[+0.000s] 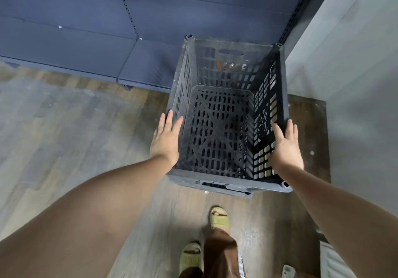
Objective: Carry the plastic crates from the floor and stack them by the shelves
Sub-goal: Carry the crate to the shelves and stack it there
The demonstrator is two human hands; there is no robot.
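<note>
The dark grey slotted plastic crate point(226, 114) stands open side up beside the blue metal shelving point(90, 30), in the corner where that shelving meets the pale grey wall point(355, 62); whether it rests on the worn wooden floor point(64, 127) or on another crate beneath it cannot be told from above; it holds nothing, so it is probably light, and its ribbed lattice walls and moulded corner posts suggest a stiff shell that will not sag when lifted; the plastic looks dusty and smooth, so flat palms alone might slip; the left hand point(165, 140) lies with straight fingers against the outside of the left wall, and the right hand point(285, 146) lies likewise, fingers extended, along the right rim; neither hand curls round anything; firmer holds would likely be the handle slot in the near wall point(224, 186) and its twin in the far wall point(230, 52), or the thick top rim; the person's feet in pale green foam slippers point(218, 217) stand just behind the crate
</note>
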